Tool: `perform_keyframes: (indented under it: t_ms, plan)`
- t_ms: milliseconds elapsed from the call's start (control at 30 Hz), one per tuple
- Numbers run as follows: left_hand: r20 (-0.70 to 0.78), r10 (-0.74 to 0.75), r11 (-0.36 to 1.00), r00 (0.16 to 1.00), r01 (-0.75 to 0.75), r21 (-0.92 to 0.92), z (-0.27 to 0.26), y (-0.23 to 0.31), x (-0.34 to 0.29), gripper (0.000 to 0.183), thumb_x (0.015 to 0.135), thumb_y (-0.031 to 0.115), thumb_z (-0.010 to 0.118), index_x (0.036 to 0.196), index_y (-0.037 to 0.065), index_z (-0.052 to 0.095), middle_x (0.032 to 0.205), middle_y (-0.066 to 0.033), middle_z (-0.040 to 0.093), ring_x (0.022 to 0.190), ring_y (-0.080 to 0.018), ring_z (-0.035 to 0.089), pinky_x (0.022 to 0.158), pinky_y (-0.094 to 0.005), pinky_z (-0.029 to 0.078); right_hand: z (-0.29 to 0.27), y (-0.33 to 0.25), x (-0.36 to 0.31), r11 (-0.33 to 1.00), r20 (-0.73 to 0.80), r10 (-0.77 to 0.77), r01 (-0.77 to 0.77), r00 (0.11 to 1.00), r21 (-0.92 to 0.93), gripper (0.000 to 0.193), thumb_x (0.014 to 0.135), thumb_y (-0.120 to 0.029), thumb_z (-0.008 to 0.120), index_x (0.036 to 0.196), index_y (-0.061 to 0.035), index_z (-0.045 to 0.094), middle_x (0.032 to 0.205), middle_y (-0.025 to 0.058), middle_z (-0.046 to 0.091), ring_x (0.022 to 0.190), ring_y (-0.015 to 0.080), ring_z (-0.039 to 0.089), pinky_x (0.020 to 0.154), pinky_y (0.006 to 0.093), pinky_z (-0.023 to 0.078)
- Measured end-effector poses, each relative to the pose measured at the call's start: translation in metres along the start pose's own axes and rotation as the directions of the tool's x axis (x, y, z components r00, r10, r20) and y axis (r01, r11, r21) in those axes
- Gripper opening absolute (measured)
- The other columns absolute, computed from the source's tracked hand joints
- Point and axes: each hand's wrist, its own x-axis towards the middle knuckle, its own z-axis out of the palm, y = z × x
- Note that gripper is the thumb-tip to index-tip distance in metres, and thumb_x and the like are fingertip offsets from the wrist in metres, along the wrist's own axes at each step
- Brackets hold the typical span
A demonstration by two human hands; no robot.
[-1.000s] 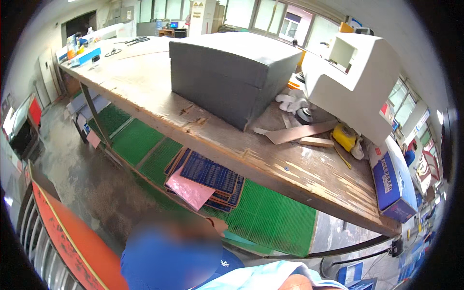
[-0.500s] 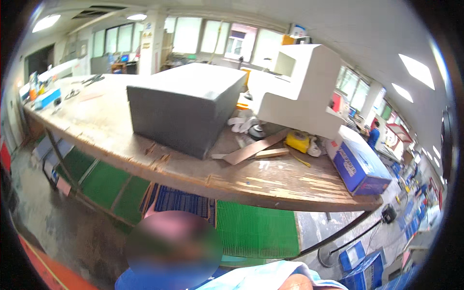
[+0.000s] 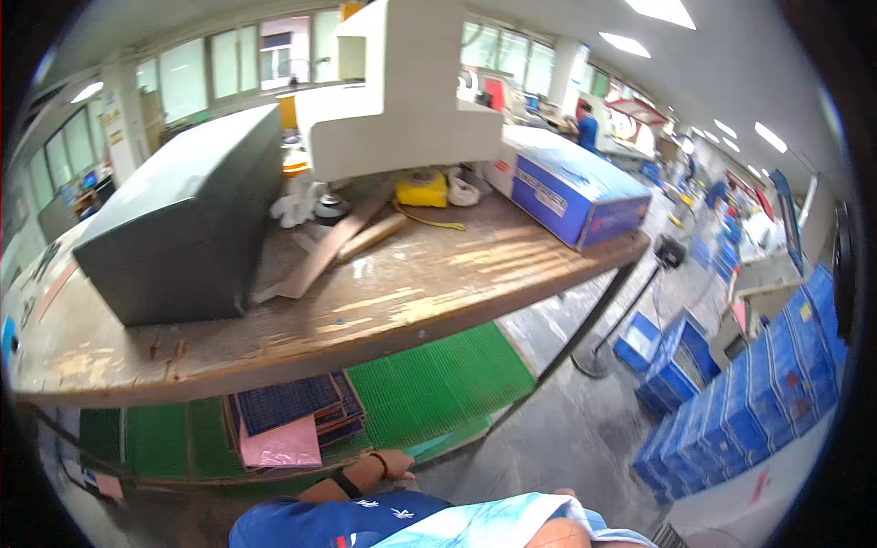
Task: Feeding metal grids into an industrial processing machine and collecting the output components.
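At the lower edge my left hand (image 3: 396, 464) shows past a navy sleeve, with a dark band at the wrist. It hangs in front of the shelf below a worn wooden table (image 3: 393, 315), apart from the tabletop. Its fingers are small and foreshortened, so their closing is unclear, and I make out nothing in them. Nearest to it are a stack of dark blue ribbed panels (image 3: 288, 404), a pink sheet (image 3: 280, 445) and green ribbed matting (image 3: 448, 374). Only a sliver of skin, possibly my right hand (image 3: 566, 492), peeks over light blue cloth; its fingers are hidden.
On the table stand a large dark box (image 3: 183, 247), a white machine housing (image 3: 402, 137), a yellow object (image 3: 422, 188), wood strips (image 3: 338, 242) and a blue-and-white carton (image 3: 571, 187). To the right are stacked blue crates (image 3: 744, 402) and a stand with a round base (image 3: 589, 365).
My view has swung right and closer, so the table's things sit further left. More blue crates show at the right. My left hand now shows where a blurred patch lay before.
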Motion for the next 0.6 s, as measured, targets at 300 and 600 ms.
perform_keyframes:
  t_ms: [300,600]
  plan:
    - [0.193,0.257,0.941,0.947,-0.29,0.173,-0.013,0.061,0.049,0.044,0.078,0.041,0.057,0.097,0.001,0.058,0.095,-0.0215,0.061,0.09,-0.0363,0.058,0.077,-0.0435,0.047,-0.043,0.027,-0.108,0.929,-0.194,0.366,-0.368,0.91,0.027,0.014,0.076,-0.015,0.053,0.078,-0.003,0.059,0.076,0.0172,0.059,0.074,0.0362,0.057,0.065,0.0404,0.045]
    - [0.358,0.466,0.776,0.809,-0.568,0.273,0.01,0.147,0.094,0.044,0.079,0.041,0.057,0.096,0.0,0.057,0.095,-0.0206,0.06,0.091,-0.0361,0.056,0.077,-0.0425,0.046,-0.08,0.036,-0.209,0.717,-0.364,0.679,-0.682,0.637,0.143,0.011,0.081,-0.017,0.052,0.084,-0.0074,0.057,0.078,0.0123,0.059,0.072,0.0324,0.056,0.062,0.0403,0.045]
